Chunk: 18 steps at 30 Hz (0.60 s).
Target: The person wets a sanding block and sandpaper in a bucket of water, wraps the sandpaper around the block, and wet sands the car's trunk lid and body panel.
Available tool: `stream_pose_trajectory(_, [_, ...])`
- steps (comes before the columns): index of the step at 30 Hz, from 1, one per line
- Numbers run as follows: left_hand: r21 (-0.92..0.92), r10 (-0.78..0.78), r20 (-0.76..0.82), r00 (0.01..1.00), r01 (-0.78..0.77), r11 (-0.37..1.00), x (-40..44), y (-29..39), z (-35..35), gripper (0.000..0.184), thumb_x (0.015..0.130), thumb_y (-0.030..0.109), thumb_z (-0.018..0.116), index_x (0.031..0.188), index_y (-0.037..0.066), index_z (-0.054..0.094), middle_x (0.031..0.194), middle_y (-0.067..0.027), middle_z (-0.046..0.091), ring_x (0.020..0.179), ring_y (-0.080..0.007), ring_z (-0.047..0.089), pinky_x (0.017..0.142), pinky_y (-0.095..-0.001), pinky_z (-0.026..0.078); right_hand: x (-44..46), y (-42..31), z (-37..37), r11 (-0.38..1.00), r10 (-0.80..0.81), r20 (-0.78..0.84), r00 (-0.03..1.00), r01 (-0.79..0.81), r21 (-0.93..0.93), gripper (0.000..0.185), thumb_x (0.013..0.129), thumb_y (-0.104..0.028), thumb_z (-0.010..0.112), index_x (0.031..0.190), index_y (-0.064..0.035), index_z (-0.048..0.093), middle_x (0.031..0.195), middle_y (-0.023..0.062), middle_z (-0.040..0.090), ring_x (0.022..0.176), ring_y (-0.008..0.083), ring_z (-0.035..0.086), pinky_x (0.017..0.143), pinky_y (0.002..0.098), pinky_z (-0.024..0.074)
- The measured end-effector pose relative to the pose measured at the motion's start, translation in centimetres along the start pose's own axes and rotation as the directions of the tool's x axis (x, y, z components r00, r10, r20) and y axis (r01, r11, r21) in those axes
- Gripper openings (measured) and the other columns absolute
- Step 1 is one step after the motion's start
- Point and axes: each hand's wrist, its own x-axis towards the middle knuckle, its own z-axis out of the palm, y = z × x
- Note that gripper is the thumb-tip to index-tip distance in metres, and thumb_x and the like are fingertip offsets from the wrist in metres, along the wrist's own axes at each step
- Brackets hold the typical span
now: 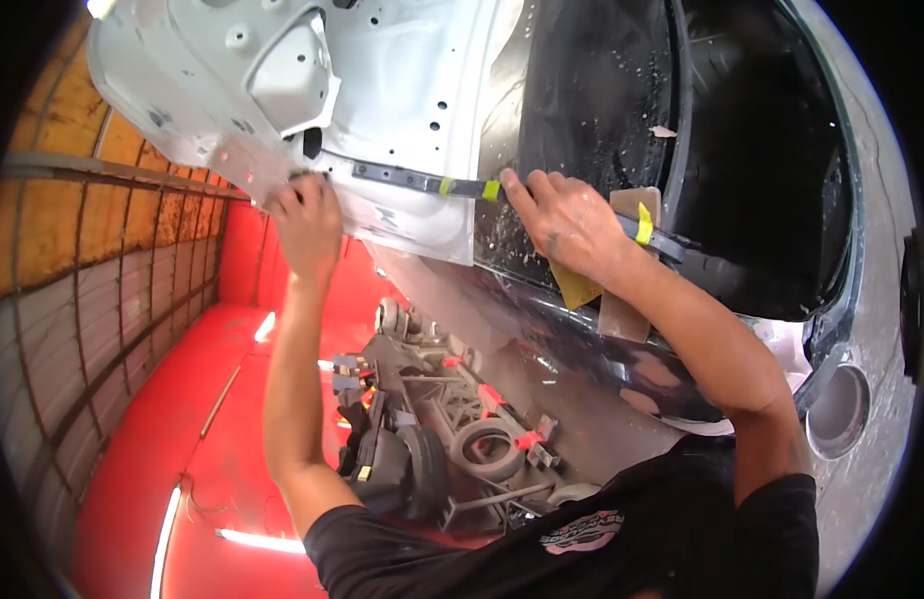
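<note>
A long dark strip [392,178] with a row of holes and yellow-green tape bands runs across the white metal panel [402,110] and past its edge. My right hand [572,220] is closed over the strip, its fingers curled at a taped section. Beneath that hand a yellow sheet [576,287] and a brown cardboard piece [622,319] stick out. Near the strip's far left end, my left hand [307,205] has its fingers pressed together at the panel's dusty lower edge. Something dark shows at those fingertips, too blurred to name.
A dark glossy car body surface [592,90] and a dark window area [761,170] lie at the right. Below are a loose tyre [487,447], a metal frame and clutter. Red surfaces [143,439] with light tubes fill the lower left, beside a barred wall [83,290].
</note>
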Motion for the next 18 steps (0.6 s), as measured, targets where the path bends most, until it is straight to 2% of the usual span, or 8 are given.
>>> stream_pose_trajectory(3, [-0.18, 0.065, 0.143, 0.988, -0.039, 0.983, -0.1, -1.7, 0.1, 0.031, 0.089, 0.01, 0.063, 0.119, 0.007, 0.072, 0.111, -0.016, 0.059, 0.106, -0.0368, 0.06, 0.082, -0.05, 0.049, 0.0, 0.5, -0.1, 0.999, -0.033, -0.008, 0.999, 0.033, 0.01, 0.072, 0.075, -0.01, 0.077, 0.141, 0.0051, 0.055, 0.095, 0.0132, 0.06, 0.085, 0.0287, 0.067, 0.075, 0.0381, 0.058])
stream_pose_trajectory(6, [-0.135, 0.058, 0.023, 0.998, -0.054, 0.989, 3.4, -7.5, -3.0, 0.032, 0.09, 0.011, 0.062, 0.121, 0.005, 0.071, 0.113, -0.018, 0.06, 0.11, -0.0376, 0.06, 0.084, -0.0502, 0.05, 0.1, 0.3, -0.3, 1.0, -0.008, -0.009, 1.0, 0.008, 0.013, 0.072, 0.075, -0.01, 0.076, 0.142, 0.0053, 0.055, 0.094, 0.0133, 0.06, 0.086, 0.0291, 0.067, 0.074, 0.0386, 0.058])
stream_pose_trajectory(9, [-0.001, -0.049, -0.047, 0.998, 0.049, 0.999, 3.8, -6.6, -3.3, 0.034, 0.09, 0.012, 0.061, 0.122, 0.004, 0.07, 0.117, -0.0186, 0.06, 0.111, -0.0376, 0.059, 0.087, -0.0507, 0.049, -0.2, 0.1, 0.3, 1.0, -0.009, 0.003, 1.0, 0.009, 0.026, 0.073, 0.075, -0.01, 0.076, 0.143, 0.0048, 0.054, 0.093, 0.0131, 0.06, 0.085, 0.0287, 0.067, 0.073, 0.0387, 0.0578])
stream_pose_trajectory(11, [0.086, 0.051, 0.037, 0.998, -0.054, 0.995, 0.2, -3.2, 0.2, 0.027, 0.091, 0.013, 0.064, 0.114, 0.005, 0.075, 0.113, -0.0137, 0.061, 0.093, -0.0328, 0.057, 0.077, -0.0473, 0.046, 0.0, 0.3, 0.0, 1.0, -0.007, -0.012, 1.0, 0.007, 0.003, 0.071, 0.076, -0.01, 0.075, 0.142, 0.005, 0.055, 0.093, 0.013, 0.06, 0.085, 0.0285, 0.067, 0.073, 0.0387, 0.0576])
stream_pose_trajectory(14, [-0.131, 0.009, 0.072, 0.997, 0.001, 0.991, -0.2, -1.7, 0.4, 0.028, 0.091, 0.013, 0.065, 0.117, 0.005, 0.074, 0.113, -0.0144, 0.061, 0.093, -0.0331, 0.057, 0.077, -0.0465, 0.046, 0.0, 0.7, 0.2, 0.999, -0.035, -0.038, 0.999, 0.036, 0.015, 0.069, 0.077, -0.01, 0.074, 0.141, 0.0057, 0.055, 0.093, 0.0128, 0.059, 0.085, 0.0283, 0.067, 0.073, 0.0385, 0.0577])
stream_pose_trajectory(15, [-0.117, 0.095, 0.083, 0.992, -0.085, 0.989, 0.7, -3.6, -0.4, 0.03, 0.091, 0.013, 0.065, 0.119, 0.005, 0.073, 0.112, -0.0149, 0.061, 0.093, -0.0333, 0.057, 0.076, -0.0457, 0.046, 0.0, 0.6, -0.3, 1.0, -0.026, -0.012, 1.0, 0.026, 0.002, 0.067, 0.078, -0.011, 0.074, 0.14, 0.0058, 0.056, 0.093, 0.0123, 0.059, 0.084, 0.0276, 0.066, 0.073, 0.0379, 0.058])
stream_pose_trajectory(18, [-0.084, -0.019, -0.093, 0.995, 0.011, 0.996, 4.2, -6.9, -2.8, 0.029, 0.092, 0.014, 0.065, 0.119, 0.006, 0.073, 0.11, -0.0152, 0.062, 0.096, -0.0341, 0.058, 0.077, -0.0464, 0.046, 0.2, 0.3, -0.7, 1.0, -0.023, 0.022, 0.999, 0.023, -0.001, 0.067, 0.078, -0.011, 0.074, 0.141, 0.0056, 0.056, 0.094, 0.0121, 0.06, 0.085, 0.027, 0.066, 0.074, 0.0374, 0.0583])
